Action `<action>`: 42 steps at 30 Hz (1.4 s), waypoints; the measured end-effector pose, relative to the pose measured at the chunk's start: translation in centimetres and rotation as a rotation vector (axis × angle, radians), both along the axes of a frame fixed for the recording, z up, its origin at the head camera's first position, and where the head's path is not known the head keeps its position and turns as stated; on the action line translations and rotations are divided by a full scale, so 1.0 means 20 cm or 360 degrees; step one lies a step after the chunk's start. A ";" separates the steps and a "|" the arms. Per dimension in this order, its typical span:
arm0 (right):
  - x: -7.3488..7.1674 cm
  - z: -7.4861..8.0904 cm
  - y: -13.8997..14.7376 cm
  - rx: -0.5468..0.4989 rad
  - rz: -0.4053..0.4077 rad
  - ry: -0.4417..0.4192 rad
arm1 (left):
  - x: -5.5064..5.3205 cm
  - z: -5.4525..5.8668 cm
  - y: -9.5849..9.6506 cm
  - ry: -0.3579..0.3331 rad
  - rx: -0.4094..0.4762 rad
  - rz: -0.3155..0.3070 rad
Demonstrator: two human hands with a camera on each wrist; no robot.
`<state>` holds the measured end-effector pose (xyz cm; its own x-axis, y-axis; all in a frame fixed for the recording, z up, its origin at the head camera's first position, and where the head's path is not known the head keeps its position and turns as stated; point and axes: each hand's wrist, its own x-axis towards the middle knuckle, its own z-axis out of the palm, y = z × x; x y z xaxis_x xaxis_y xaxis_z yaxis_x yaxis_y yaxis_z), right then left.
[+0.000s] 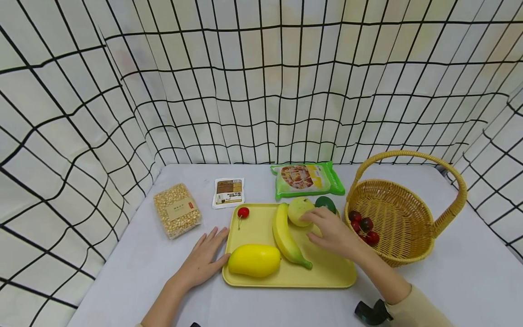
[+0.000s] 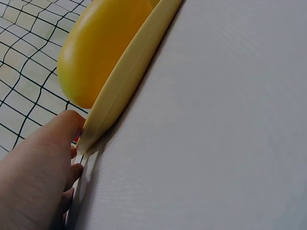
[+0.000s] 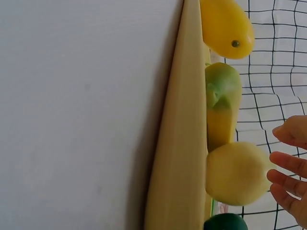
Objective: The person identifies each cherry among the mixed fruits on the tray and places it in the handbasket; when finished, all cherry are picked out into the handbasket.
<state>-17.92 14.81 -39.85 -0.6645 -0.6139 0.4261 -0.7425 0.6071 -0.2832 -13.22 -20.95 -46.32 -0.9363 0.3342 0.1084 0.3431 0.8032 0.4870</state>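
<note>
A yellow tray (image 1: 327, 277) holds a cherry (image 1: 243, 212), a banana (image 1: 286, 234), a mango (image 1: 254, 260), a pale yellow-green round fruit (image 1: 300, 211) and a dark green round item (image 1: 325, 204). My left hand (image 1: 204, 260) rests on the table with fingers spread, thumb and fingertips at the tray's left rim beside the mango. Over the right half of the tray is my right hand (image 1: 333, 230), its fingers loosely spread and fingertips right at the pale round fruit. In the right wrist view those fingers (image 3: 288, 184) are apart, pointing at the round fruit (image 3: 239, 173).
Right of the tray stands a wicker basket (image 1: 402, 218) with a tall handle and several dark red cherries (image 1: 366, 224). Behind the tray lie a green food packet (image 1: 307, 179) and a small white-brown packet (image 1: 229, 192). A bag of grains (image 1: 177, 210) lies at left. Black netting (image 1: 282, 81) hangs behind.
</note>
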 end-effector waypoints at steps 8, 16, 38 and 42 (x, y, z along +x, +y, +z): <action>-0.03 -0.01 -0.10 0.0021 0.0142 0.0133 | 0.00 0.01 0.01 -0.0034 -0.0009 0.0010; -0.05 0.03 -0.22 0.0121 0.0224 0.0100 | 0.00 0.00 0.01 -0.0014 -0.0010 0.0012; -0.14 0.07 -0.47 0.0302 0.0235 -0.0056 | 0.00 0.00 0.00 0.0008 -0.0007 0.0007; -0.16 0.06 -0.49 0.0329 0.0210 -0.0115 | 0.00 0.00 0.00 0.0009 -0.0004 0.0004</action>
<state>-21.14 4.94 -38.59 -0.5970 -0.7664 0.2370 -0.8014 0.5568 -0.2184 -13.18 -20.99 -46.25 -0.9363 0.3324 0.1132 0.3442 0.8051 0.4831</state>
